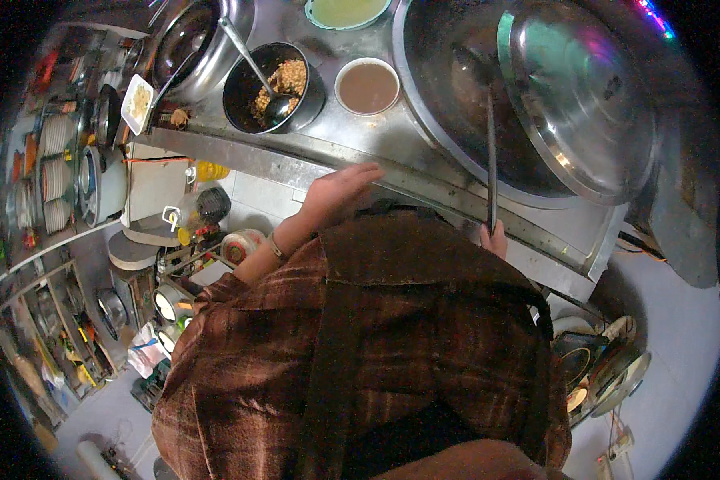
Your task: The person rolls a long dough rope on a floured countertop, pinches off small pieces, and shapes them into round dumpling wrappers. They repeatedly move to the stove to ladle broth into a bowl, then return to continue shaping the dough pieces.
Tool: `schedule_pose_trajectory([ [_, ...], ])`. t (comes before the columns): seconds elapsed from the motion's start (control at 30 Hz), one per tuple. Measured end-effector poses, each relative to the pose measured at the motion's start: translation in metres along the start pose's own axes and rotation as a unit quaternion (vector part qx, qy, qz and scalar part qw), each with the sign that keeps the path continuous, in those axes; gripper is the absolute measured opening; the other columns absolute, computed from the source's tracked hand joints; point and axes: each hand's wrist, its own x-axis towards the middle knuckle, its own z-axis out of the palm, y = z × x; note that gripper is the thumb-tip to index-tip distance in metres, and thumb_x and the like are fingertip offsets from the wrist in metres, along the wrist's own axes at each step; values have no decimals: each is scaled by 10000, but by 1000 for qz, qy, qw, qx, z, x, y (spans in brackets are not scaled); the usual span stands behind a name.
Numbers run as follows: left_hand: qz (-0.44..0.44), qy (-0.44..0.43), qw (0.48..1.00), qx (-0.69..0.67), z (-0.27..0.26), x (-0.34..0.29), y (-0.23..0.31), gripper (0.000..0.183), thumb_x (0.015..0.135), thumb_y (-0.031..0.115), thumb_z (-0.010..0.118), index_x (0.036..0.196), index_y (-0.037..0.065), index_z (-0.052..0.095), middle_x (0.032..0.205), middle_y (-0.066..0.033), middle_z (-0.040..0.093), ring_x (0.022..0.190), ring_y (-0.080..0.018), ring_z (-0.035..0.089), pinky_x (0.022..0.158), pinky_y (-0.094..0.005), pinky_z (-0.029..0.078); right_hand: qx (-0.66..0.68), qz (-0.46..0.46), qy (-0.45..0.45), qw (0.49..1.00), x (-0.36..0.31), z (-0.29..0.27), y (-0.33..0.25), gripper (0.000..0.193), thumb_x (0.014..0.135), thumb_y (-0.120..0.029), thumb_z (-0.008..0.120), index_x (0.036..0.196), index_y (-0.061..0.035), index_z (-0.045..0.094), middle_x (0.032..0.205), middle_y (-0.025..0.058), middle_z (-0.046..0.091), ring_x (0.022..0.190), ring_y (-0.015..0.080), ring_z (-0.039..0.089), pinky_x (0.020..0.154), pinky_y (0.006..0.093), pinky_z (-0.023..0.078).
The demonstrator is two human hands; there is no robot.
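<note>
My right hand point(494, 239) is closed around the lower end of a long metal handle point(492, 160). It reaches into a large dark wok point(448, 104), where the tool's head is too dim to make out. A big round metal lid point(588, 96) leans over the wok's right side. Just off the counter's front edge is my left hand point(340, 190), empty, its fingers stretched out to the right. Beyond it stand a bowl of brown liquid point(367, 86) and a black pot point(234, 100) of chopped tan food with a ladle point(252, 64) in it.
The metal counter point(328, 132) runs across ahead of me. At its back are a green-rimmed bowl point(348, 11) and, to the left, a large metal basin point(236, 28). A white tray point(138, 106) sits at the left corner. Shelves with stacked plates point(56, 176) line the left.
</note>
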Motion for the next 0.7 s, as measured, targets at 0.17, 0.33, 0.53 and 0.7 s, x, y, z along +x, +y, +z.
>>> schedule_pose_trajectory([
  [0.17,15,9,1000,-14,5,0,1,418,798,163,610,1204,193,516,1221,-21,555,999,-239,600,769,-333,525,57,-34,-4,998,10,-3,-2,182,908,-235,557,881,-78,468,651,20,515,506,114,496,441,270,377],
  [0.33,-11,-19,1000,7,5,-1,4,390,810,163,598,1193,179,523,1194,-26,569,993,-240,601,766,-341,526,160,27,-40,986,0,-5,-6,188,918,-250,546,875,-82,473,619,-8,475,457,94,443,406,253,347],
  [0.53,-15,-26,999,-29,3,2,8,395,842,41,546,1220,152,521,1196,-67,569,1039,-267,586,857,-329,491,186,81,-67,977,-1,-13,-23,276,940,-316,505,811,-76,460,596,-20,398,517,89,380,487,270,316],
  [0.7,4,-4,1000,-7,4,1,8,369,816,160,591,1179,182,525,1178,-24,576,972,-243,605,749,-346,529,159,49,-41,985,-4,-11,-16,291,944,-324,496,816,-65,460,595,-6,394,519,109,387,479,292,320],
])
